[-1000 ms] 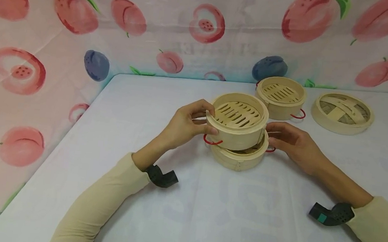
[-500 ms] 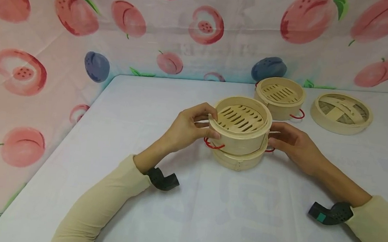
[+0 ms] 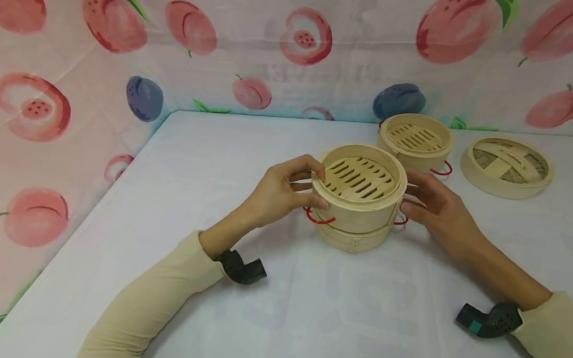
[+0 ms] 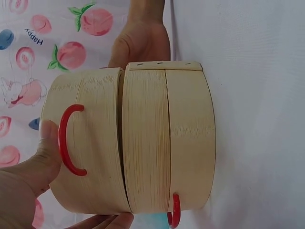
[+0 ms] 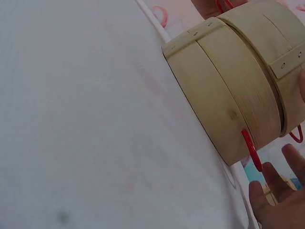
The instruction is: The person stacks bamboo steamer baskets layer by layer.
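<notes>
Two round bamboo steamer baskets stand one on the other on the white table. My left hand (image 3: 280, 192) grips the upper basket (image 3: 355, 214), with fingers over its rim and thumb on the outer wall. At the other side my right hand (image 3: 442, 212) has its thumb and forefinger at the upper basket's wall, its other fingers spread away from it. Under it sits the lower basket (image 3: 355, 243). A thin dark gap runs between the two in the left wrist view. Red handles (image 4: 71, 139) stick out at the sides, and slats show inside the upper basket.
Behind the stack stands another steamer basket (image 3: 415, 142) with red handles. The woven bamboo lid (image 3: 507, 169) lies to its right. A white cloth covers the table (image 3: 335, 320). A fruit-print curtain (image 3: 349, 42) hangs at the back and left.
The upper basket has come down and to the right, from tilted over the lower one to nearly level on it. My right fingers have moved up from the lower basket to the upper one.
</notes>
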A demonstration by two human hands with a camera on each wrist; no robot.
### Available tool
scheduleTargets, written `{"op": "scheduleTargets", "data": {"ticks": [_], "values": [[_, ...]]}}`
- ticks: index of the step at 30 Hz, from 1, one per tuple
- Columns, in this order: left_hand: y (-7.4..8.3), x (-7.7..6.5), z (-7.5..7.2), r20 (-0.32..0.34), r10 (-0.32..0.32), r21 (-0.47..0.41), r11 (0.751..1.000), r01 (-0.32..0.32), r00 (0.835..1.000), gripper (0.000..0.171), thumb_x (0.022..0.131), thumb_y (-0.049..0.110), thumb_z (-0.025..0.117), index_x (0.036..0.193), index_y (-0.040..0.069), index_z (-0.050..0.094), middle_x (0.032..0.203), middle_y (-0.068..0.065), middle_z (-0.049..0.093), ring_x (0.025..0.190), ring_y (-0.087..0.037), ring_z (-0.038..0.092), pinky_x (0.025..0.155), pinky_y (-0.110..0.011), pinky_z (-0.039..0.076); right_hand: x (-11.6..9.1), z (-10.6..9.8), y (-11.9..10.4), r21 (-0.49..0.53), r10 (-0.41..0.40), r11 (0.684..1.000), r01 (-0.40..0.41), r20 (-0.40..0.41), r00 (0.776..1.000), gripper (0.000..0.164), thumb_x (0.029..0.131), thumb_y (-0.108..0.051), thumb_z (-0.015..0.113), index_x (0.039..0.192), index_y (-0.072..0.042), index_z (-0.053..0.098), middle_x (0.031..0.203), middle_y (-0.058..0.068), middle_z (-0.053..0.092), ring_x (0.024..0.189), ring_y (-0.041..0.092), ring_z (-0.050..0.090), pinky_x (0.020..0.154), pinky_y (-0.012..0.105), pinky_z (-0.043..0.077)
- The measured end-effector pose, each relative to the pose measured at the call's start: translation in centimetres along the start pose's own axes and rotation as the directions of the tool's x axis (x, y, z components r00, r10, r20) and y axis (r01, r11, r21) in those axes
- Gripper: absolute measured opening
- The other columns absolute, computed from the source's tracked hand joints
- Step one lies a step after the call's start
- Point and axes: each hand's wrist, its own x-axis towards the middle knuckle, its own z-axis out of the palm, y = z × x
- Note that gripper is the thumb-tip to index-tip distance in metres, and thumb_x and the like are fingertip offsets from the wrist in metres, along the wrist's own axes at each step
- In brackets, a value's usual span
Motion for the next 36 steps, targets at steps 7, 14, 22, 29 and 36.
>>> {"op": "scheduleTargets", "data": {"ticks": [7, 14, 22, 29, 36], "values": [[0.0, 0.0, 0.0, 0.002, 0.008, 0.004, 1.000, -0.008, 1.000, 0.037, 0.072, 0.001, 0.082, 0.100, 0.008, 0.059, 0.102, -0.008, 0.059, 0.103, -0.017, 0.063, 0.092, -0.027, 0.048, 0.1, 0.1, -0.4, 0.018, -0.040, 0.999, 0.040, 0.026, 0.999, 0.065, 0.091, 0.015, 0.051, 0.149, -0.008, 0.031, 0.151, 0.007, 0.033, 0.130, 0.019, 0.039, 0.099, 0.019, 0.039], [-0.1, 0.1, 0.1, 0.026, 0.052, 0.024, 0.998, -0.053, 0.998, 0.037, 0.072, 0.000, 0.083, 0.100, 0.006, 0.059, 0.102, -0.007, 0.058, 0.102, -0.016, 0.061, 0.093, -0.027, 0.047, 0.3, 0.2, -0.6, 0.069, -0.077, 0.995, 0.073, 0.057, 0.995, 0.070, 0.090, 0.018, 0.051, 0.150, -0.006, 0.025, 0.154, 0.009, 0.026, 0.133, 0.022, 0.035, 0.099, 0.021, 0.040], [-0.1, -0.1, -0.1, 0.043, 0.088, 0.100, 0.991, -0.092, 0.995, 0.047, 0.074, 0.006, 0.083, 0.113, 0.011, 0.056, 0.126, -0.003, 0.047, 0.117, -0.018, 0.051, 0.093, -0.029, 0.048, 0.4, 0.1, -0.3, 0.014, -0.093, 0.996, 0.092, 0.090, 0.992, 0.063, 0.096, 0.011, 0.043, 0.152, -0.009, 0.023, 0.156, 0.009, 0.021, 0.135, 0.017, 0.035, 0.100, 0.019, 0.038], [0.1, -0.4, 0.6, -0.005, 0.173, 0.242, 0.956, -0.166, 0.985, 0.026, 0.079, 0.016, 0.080, 0.095, 0.009, 0.061, 0.127, -0.009, 0.043, 0.123, -0.015, 0.041, 0.089, -0.036, 0.051, 0.2, 0.2, -0.4, -0.058, -0.076, 0.995, 0.081, 0.083, 0.994, 0.065, 0.096, 0.011, 0.045, 0.153, -0.011, 0.022, 0.157, 0.010, 0.017, 0.135, 0.017, 0.032, 0.101, 0.017, 0.035], [-0.4, -0.3, 1.0, -0.046, 0.243, 0.216, 0.949, -0.228, 0.969, 0.026, 0.077, 0.010, 0.081, 0.094, 0.006, 0.063, 0.117, -0.009, 0.049, 0.112, -0.017, 0.049, 0.088, -0.032, 0.051, 0.1, 0.1, -0.5, 0.000, -0.104, 0.995, 0.104, 0.090, 0.991, 0.066, 0.093, 0.016, 0.045, 0.151, -0.008, 0.024, 0.157, 0.010, 0.017, 0.136, 0.020, 0.030, 0.102, 0.018, 0.034]]}}
